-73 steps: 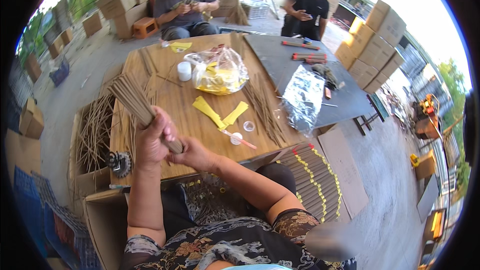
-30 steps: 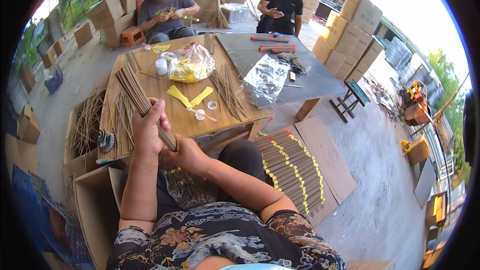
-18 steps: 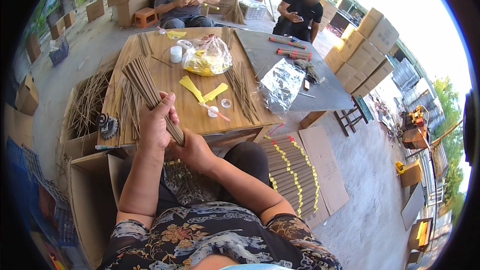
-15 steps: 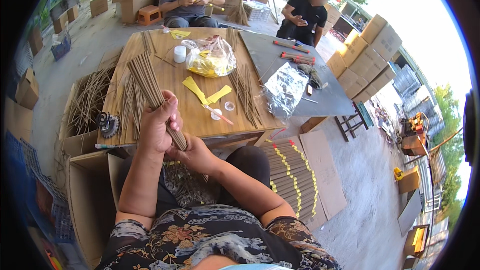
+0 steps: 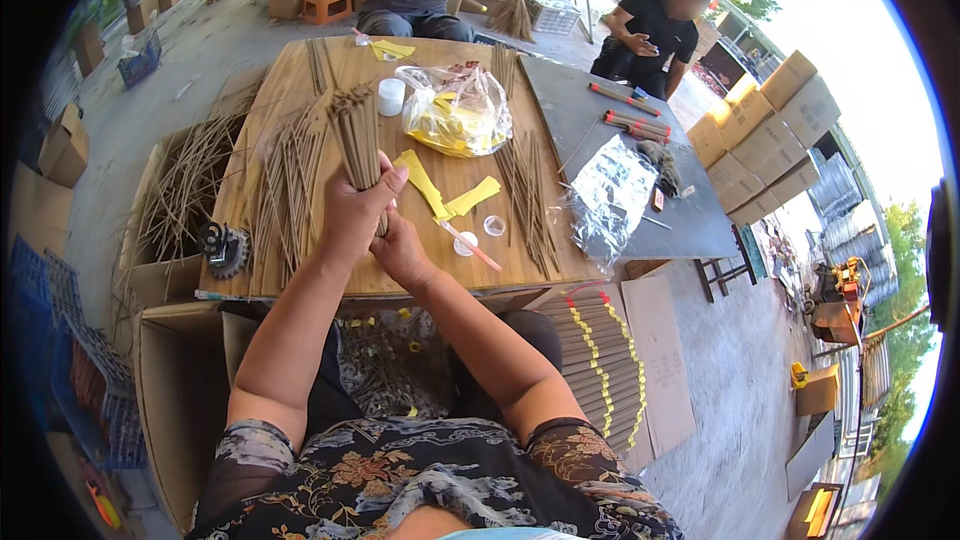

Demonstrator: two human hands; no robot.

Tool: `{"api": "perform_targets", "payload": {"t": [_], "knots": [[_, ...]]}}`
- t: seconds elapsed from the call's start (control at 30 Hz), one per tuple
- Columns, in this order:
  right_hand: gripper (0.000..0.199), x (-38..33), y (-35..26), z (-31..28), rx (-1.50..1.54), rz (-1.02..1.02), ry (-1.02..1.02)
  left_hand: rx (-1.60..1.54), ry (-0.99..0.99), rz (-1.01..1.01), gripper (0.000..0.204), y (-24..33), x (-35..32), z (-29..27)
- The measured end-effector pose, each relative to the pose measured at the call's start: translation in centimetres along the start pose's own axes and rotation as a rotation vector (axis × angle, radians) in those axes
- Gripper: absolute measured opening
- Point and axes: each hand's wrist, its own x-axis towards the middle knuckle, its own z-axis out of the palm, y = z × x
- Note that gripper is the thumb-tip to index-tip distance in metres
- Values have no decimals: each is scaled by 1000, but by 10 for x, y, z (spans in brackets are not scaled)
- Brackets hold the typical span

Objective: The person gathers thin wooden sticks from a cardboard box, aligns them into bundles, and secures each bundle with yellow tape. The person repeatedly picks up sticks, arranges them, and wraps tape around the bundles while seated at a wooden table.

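A thick bundle of thin brown sticks, which look like incense sticks (image 5: pixel 358 145), stands nearly upright over the near part of the wooden table (image 5: pixel 400 275). My left hand (image 5: pixel 354 208) is wrapped round its middle. Lower down, my right hand (image 5: pixel 402 252) closes on the bottom end, its fingers partly hidden. Loose sticks (image 5: pixel 285 190) lie on the table to the left of the bundle, and more sticks (image 5: pixel 528 200) lie to the right. Close by on the right are yellow paper strips (image 5: pixel 425 185), a small brush (image 5: pixel 478 250) on a round lid, and a clear ring-shaped cap (image 5: pixel 494 226).
A plastic bag of yellow strips (image 5: pixel 460 120) and a white jar (image 5: pixel 391 96) stand farther back. A dark board (image 5: pixel 690 225) adjoins on the right. Left are a stick-filled box (image 5: pixel 190 180) and a toothed metal device (image 5: pixel 225 252). Finished bundles (image 5: pixel 600 360) lie below right. Two people sit opposite.
Both hands have moved forward and right with the bundle, which now stands more upright over the table. My view has shifted a little. The person opposite has lowered their hands slightly.
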Motion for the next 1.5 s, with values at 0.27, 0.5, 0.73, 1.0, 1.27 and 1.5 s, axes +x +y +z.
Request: {"api": "perform_targets", "payload": {"t": [0.27, 0.5, 0.73, 1.0, 1.27, 1.5], "knots": [[26, 15, 17, 2, 146, 102, -171, 112, -13, 74, 13, -21, 8, -9], [25, 16, -14, 5, 172, -97, -23, -17, -82, 15, 13, 11, 4, -8], [16, 25, 18, 10, 237, -12, -47, -142, -173, -113, 14, -5, 24, -23], [18, 19, -63, -9, 464, 445, -578, -606, -357, -157, 16, 22, 31, -53], [20, -20, -65, -2, 318, 489, -278, -410, 91, -319, 21, 15, 12, -33], [18, -45, -76, 8, 377, 508, -206, -451, -27, -407, 25, 16, 2, -31]]}}
